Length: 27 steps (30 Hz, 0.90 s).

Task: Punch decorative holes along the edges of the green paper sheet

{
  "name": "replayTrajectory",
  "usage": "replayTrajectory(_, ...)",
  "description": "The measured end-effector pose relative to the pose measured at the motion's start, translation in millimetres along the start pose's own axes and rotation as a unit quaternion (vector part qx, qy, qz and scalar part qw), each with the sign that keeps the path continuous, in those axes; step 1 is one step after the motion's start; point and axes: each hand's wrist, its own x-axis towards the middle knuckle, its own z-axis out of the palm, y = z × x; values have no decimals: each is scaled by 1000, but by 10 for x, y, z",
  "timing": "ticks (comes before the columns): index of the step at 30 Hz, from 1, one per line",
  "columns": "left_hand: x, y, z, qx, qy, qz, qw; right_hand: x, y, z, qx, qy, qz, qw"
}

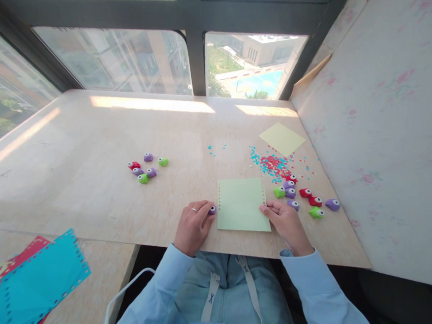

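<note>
Your left hand point(194, 226) closes its grip on a small purple punch point(212, 210) at the left edge of the green sheet point(241, 204). Your right hand point(285, 220) rests fingertips on the sheet's right edge, holding nothing, pinning it flat on the worktop point(90, 156) so the punch can bite the margin.

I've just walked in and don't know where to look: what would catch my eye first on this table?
Probably the pale green sheet at the table's near edge, punched along both sides, with the left hand pressing a small purple punch at its left edge and the right hand steadying its right edge. Next, the scatter of red and blue confetti just beyond it, and the bright little punches clustered to its right.
</note>
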Motion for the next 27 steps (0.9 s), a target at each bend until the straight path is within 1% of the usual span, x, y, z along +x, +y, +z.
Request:
replayTrajectory(2,3,-63,8,-11,13,-7,1000,16,-12,31,-12,-16,-9,1000)
replayTrajectory(5,-45,-99,6,-33,75,-50,995,52,-79,77,-66,-27,-28,997)
replayTrajectory(7,-88,-111,-3,-43,108,-86,990,68,-141,91,-119,-19,-54,991)
replayTrajectory(8,-105,-115,-8,-46,115,-98,987,69,-173,88,-155,1,-74,985)
replayTrajectory(9,-117,-119,-12,-47,118,-105,986,62,-204,77,-196,34,-97,975)
replayTrajectory(10,-123,-121,-14,-47,119,-108,986,49,-233,58,-239,79,-121,960)
replayTrajectory(12,-119,-119,-12,-47,120,-105,986,2,-290,-2,-304,188,-163,920)
replayTrajectory(13,-109,-115,-8,-47,121,-102,986,-29,-318,-38,-315,238,-179,901)
replayTrajectory(14,-95,-108,-3,-48,123,-101,986,-62,-345,-77,-315,273,-189,889)
replayTrajectory(15,-78,-99,4,-49,125,-101,986,-94,-367,-115,-307,298,-195,882)
replayTrajectory(16,-61,-88,13,-51,126,-104,985,-123,-384,-152,-293,312,-197,882)
replayTrajectory(17,-42,-76,24,-55,125,-108,985,-145,-391,-186,-274,315,-192,888)
replayTrajectory(19,-5,-50,51,-68,116,-116,984,-165,-370,-243,-217,298,-167,915)
replayTrajectory(21,35,-27,85,-87,102,-120,984,-153,-301,-279,-145,254,-126,948)
replayTrajectory(23,82,-12,122,-104,85,-113,985,-122,-204,-286,-83,200,-84,973)
replayTrajectory(25,135,-7,156,-109,62,-89,988,-90,-115,-260,-40,153,-50,986)
replayTrajectory(27,187,-10,181,-106,38,-57,992,-67,-57,-210,-8,118,-28,993)
